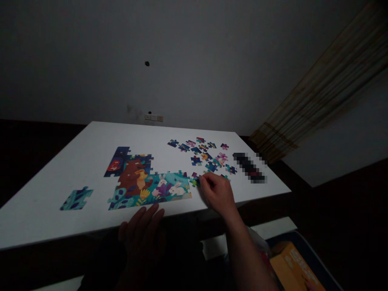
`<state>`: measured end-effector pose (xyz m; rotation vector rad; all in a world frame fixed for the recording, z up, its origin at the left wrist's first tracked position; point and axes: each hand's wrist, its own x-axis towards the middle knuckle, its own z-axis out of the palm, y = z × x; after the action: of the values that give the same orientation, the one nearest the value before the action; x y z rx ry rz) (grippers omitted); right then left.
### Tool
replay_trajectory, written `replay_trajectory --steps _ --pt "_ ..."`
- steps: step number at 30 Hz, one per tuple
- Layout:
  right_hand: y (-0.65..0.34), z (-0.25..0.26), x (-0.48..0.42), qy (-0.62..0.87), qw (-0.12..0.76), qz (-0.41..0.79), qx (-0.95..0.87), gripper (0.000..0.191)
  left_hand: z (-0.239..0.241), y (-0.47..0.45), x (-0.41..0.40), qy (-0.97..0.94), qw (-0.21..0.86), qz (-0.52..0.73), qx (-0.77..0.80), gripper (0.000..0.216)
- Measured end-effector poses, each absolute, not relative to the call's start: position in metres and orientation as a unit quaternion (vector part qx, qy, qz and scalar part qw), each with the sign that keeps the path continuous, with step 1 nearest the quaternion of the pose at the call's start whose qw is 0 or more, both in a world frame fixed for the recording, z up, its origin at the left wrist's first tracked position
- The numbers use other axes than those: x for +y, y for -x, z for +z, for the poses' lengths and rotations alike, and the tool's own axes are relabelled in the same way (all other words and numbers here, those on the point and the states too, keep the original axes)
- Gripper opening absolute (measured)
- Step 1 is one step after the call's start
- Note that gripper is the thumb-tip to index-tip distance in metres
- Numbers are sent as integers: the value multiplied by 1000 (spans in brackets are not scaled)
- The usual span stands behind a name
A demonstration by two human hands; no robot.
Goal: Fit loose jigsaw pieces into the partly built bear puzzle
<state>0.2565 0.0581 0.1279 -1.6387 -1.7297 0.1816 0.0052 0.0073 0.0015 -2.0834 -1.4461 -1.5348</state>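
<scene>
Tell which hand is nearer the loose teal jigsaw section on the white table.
Left: the left hand rests on the near table edge, right of the section; the right hand is beyond the assembled puzzle.

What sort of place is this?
Probably a plain room in a home, though it's hard to be sure: a half-built jigsaw puzzle lies on a white table, a thin curtain hangs at the right, and a small wall fitting sits on the bare wall.

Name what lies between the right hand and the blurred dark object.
In the head view, loose jigsaw pieces lie between the right hand and the blurred dark object.
</scene>
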Motion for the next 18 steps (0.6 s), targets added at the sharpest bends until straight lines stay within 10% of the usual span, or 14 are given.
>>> replay_trajectory --steps 10,18 --pt "-278 105 43 592 659 -26 -464 27 2 -5 8 704 117 -510 -481 31" --pt "-351 114 42 662 377 -16 -647 30 -1 7 17 732 184 -486 -440 37"
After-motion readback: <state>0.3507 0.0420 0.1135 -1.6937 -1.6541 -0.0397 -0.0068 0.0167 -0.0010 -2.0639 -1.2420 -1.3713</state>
